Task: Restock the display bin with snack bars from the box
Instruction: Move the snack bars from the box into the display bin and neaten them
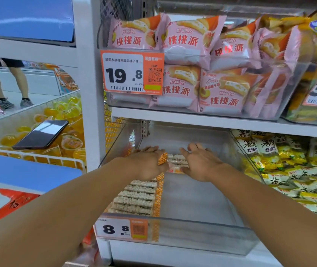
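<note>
Far L: a black smartphone [41, 134] lies face up on orange jelly cups [71, 144] in a white wire basket [38, 158]. Behind that, someone's legs and grey sneakers [3, 103] on the aisle floor. Bottom L, an orange-and-white package [9, 206], partly hidden by the L forearm; can't tell what it is.

Centre, lower shelf: clear plastic display bin [202, 224] w/ an 8.8 price tag [122, 228] on its front L corner. A row of snack bars [134, 197], pale w/ orange checkered wrapper ends, lies side by side along the bin's L side; the R part of the bin floor is bare.

Left hand [148, 163] is deep in the bin, palm down, fingers straight, pressing on bars at the back. Right hand [198, 163] just beside it, fingers spread and fairly straight, touching a small cluster of bars [176, 160] between both hands. Neither hand curls round anything.

Upper shelf: pink peach-pie packs [188, 54] in a clear bin, 19.8 tag [131, 72]. Far R: yellow snack packets [288, 166] in the neighbouring bin.
</note>
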